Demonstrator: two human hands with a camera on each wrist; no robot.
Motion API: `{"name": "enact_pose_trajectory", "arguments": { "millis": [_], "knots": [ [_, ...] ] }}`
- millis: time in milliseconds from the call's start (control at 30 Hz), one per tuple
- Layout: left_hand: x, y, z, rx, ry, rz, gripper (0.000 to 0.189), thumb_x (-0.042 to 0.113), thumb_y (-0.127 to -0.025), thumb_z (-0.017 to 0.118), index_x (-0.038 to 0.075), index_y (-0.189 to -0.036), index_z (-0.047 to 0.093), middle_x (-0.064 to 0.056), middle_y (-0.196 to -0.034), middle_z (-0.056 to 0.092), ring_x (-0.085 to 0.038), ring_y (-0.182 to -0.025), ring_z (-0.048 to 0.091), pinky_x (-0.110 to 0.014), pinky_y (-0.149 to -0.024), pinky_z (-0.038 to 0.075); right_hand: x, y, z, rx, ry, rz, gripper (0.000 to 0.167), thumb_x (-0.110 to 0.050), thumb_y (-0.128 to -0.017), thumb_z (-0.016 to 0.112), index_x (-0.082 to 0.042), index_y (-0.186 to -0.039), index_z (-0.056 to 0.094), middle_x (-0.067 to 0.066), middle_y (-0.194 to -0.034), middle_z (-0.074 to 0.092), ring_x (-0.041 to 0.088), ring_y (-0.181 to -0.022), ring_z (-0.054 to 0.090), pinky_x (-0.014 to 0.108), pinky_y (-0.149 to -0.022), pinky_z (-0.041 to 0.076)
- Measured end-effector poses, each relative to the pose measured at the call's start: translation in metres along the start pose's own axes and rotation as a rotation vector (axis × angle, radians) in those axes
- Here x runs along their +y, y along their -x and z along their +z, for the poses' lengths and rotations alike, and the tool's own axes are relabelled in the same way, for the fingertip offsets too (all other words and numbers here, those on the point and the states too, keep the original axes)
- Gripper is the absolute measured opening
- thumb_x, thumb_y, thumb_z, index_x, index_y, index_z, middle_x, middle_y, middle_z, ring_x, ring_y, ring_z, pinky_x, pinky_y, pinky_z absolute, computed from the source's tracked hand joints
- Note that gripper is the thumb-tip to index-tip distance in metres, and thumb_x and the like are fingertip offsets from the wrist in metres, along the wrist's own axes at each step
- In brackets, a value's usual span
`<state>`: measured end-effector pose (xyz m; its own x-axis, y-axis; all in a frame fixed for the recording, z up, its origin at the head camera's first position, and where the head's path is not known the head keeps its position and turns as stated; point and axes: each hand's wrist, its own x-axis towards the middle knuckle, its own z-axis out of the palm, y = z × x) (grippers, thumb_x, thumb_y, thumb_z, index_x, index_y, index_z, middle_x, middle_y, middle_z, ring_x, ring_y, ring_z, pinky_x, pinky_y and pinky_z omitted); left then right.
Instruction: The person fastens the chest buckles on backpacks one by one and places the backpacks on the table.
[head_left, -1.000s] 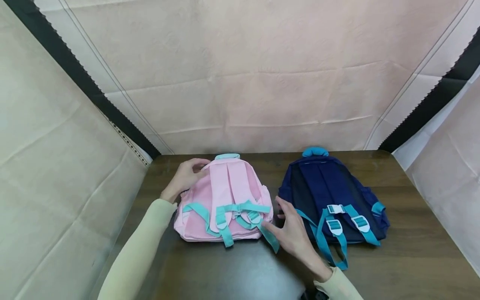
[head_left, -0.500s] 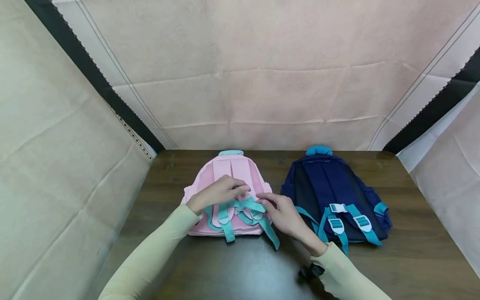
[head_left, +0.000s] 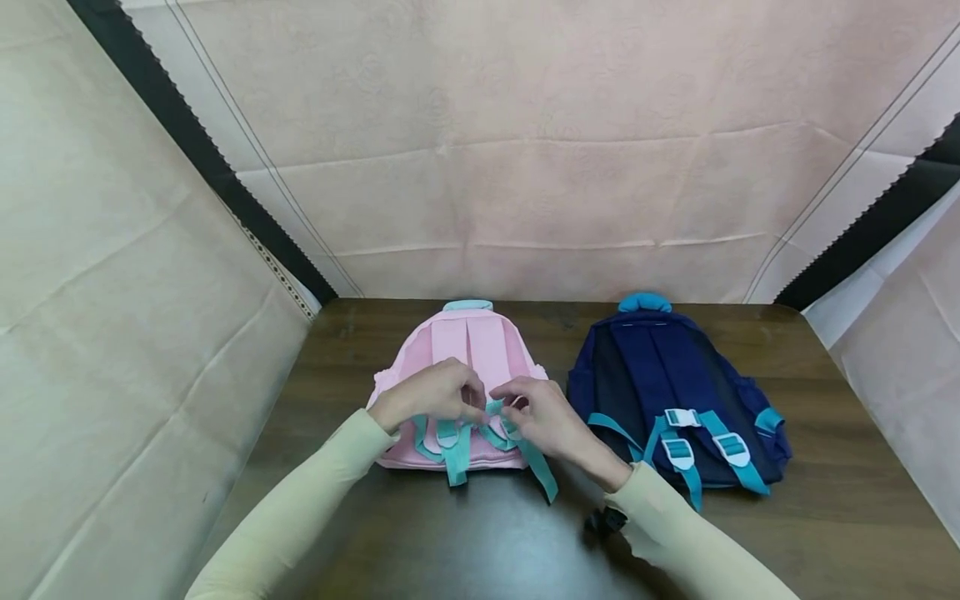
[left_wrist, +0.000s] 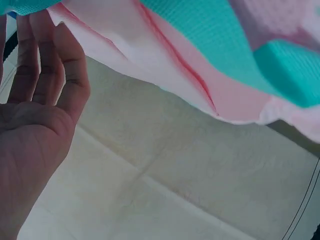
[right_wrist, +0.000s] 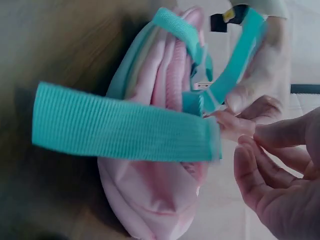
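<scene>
A pink backpack point(head_left: 487, 342) lies with its shoulder straps facing up, and teal webbing straps point(right_wrist: 125, 127) cross its lower half. Over its middle, my left hand point(head_left: 438, 392) pinches a teal strap between thumb and fingers. Just to the right, my right hand point(head_left: 543, 417) pinches the same strap area, index finger and thumb curled in. In the right wrist view the fingertips of both hands meet beside the strap, and what lies between them is mostly hidden. The left wrist view has the left fingers reaching up to the teal webbing at the top edge.
A navy backpack point(head_left: 660, 367) with blue straps and white buckles lies on the right of the dark wooden table point(head_left: 480, 542). Pale fabric walls point(head_left: 480, 167) with black edging enclose the table at the back and both sides.
My left hand has left the pink backpack's upper left side and come to its middle. My right hand has moved up and left from the lower right straps to meet it.
</scene>
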<state>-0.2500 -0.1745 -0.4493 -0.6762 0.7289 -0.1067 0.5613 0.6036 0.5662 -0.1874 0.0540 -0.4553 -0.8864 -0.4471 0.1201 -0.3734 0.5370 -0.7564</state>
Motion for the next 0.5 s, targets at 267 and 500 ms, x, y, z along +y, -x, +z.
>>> {"name": "enact_pose_trajectory", "arguments": {
  "millis": [267, 500],
  "knots": [
    [0.01, 0.015, 0.005, -0.015, -0.159, -0.094, 0.017, 0.012, -0.085, 0.091, 0.017, -0.098, 0.081, 0.003, -0.091, 0.076, -0.014, -0.085, 0.061, -0.033, -0.078, 0.057, -0.001, -0.014, 0.012, -0.094, 0.19, -0.074, 0.03, 0.001, -0.094, 0.08, -0.001, -0.124, 0.079, 0.016, -0.123, 0.08, 0.029, -0.112, 0.068, 0.049, -0.101, 0.061],
    [0.007, 0.023, 0.003, 0.025, -0.2, -0.105, 0.017, 0.008, -0.09, 0.086, 0.02, -0.1, 0.081, 0.006, -0.099, 0.077, -0.014, -0.094, 0.062, -0.039, -0.091, 0.058, 0.039, -0.032, 0.038, -0.131, 0.279, -0.138, 0.031, -0.004, -0.09, 0.085, -0.007, -0.121, 0.081, 0.01, -0.123, 0.076, 0.025, -0.109, 0.06, 0.042, -0.094, 0.059]
  ]
}}
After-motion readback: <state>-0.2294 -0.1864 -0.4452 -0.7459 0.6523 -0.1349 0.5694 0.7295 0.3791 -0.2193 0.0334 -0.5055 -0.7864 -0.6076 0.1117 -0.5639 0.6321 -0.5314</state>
